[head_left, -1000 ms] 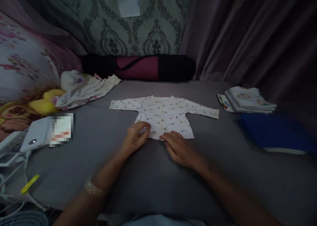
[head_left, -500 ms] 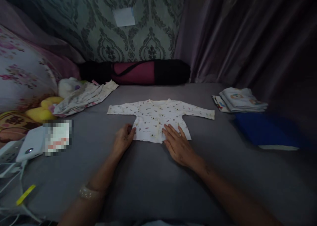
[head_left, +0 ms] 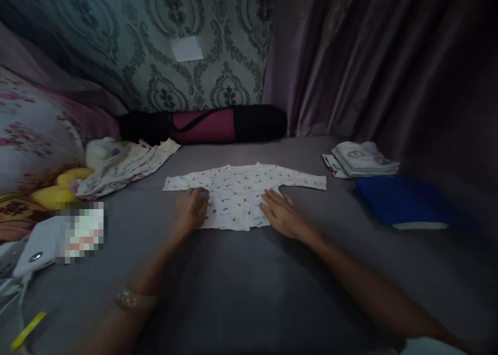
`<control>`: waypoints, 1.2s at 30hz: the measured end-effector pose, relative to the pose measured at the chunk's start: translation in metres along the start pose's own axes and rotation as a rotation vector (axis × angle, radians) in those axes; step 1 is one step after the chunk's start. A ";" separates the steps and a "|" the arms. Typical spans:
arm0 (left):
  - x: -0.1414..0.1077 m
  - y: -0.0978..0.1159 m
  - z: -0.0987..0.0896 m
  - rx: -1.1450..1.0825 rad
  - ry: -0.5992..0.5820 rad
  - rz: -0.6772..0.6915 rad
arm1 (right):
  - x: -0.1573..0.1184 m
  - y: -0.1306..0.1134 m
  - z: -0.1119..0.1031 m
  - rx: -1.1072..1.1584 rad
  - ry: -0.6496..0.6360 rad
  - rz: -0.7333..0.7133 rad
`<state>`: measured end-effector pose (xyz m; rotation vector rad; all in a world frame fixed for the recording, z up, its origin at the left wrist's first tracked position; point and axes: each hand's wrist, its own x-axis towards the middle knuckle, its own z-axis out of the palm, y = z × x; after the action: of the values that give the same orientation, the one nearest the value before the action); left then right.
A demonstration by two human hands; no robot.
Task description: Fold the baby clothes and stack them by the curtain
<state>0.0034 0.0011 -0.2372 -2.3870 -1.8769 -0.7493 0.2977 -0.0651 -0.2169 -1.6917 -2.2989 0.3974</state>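
A small white long-sleeved shirt (head_left: pixel 235 199) with a tiny print lies spread flat on the grey sheet (head_left: pixel 233 282), sleeves stretched to both sides. At its left edge, below the left sleeve, is my left hand (head_left: pixel 192 208); its fingers are blurred and partly hidden. My right hand (head_left: pixel 283 214) rests palm down on the right side of the shirt, fingers extended and holding nothing.
Folded white cloths (head_left: pixel 365 159) and a blue folded item (head_left: pixel 408 202) lie at right. Crumpled printed clothing (head_left: pixel 128 168), a yellow plush (head_left: pixel 56 194) and a white device (head_left: pixel 42 246) with cables are at left. A black and maroon bag (head_left: pixel 206 125) lies behind.
My left hand has moved up along the shirt's left edge. My right hand has shifted outward to the shirt's right side. The camera view has tilted slightly.
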 end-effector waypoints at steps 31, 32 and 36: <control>0.054 -0.098 0.013 0.340 -0.253 -0.346 | 0.042 0.135 -0.016 -0.301 -0.001 0.479; 0.053 -0.098 0.013 0.347 -0.246 -0.342 | 0.039 0.138 -0.018 -0.319 0.007 0.489; 0.049 -0.101 0.011 0.336 -0.239 -0.337 | 0.027 0.154 -0.020 -0.354 0.035 0.539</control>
<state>-0.0774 0.0774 -0.2567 -2.0545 -2.3126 -0.1317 0.4342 0.0057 -0.2535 -2.4724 -1.9408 0.0505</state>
